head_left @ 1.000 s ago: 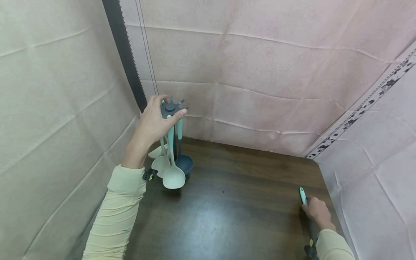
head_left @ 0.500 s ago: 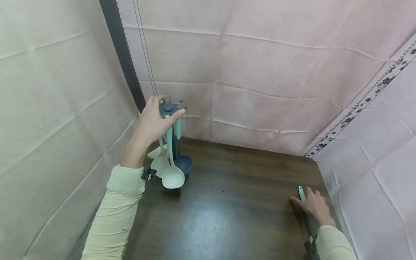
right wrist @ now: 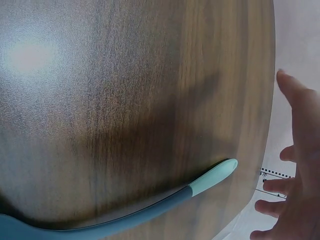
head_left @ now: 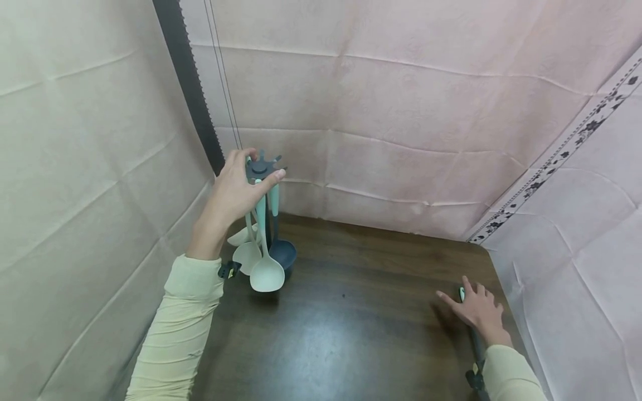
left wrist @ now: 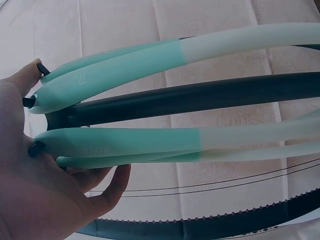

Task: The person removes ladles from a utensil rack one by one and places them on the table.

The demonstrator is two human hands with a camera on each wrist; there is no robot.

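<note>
- At far left: pale, creased cloth wall, meeting a dark strip at the corner.
- Left hand: grips the grey hooked top of the utensil rack, thumb and fingers curled round the rim.
- Below that hand: mint handles around a dark pole; hanging low, a pale ladle and, just right, a dark blue ladle. Cannot tell whether the rack touches the table.
- Behind: pinkish creased back cloth.
- Near the table's right edge: dark utensil, mint at the handle end, lying flat; head cut off from view.
- Right hand: hovers above that handle, apart from it, fingers and thumb spread.
- At far right: flower-patterned band, pale cloth beyond.
</note>
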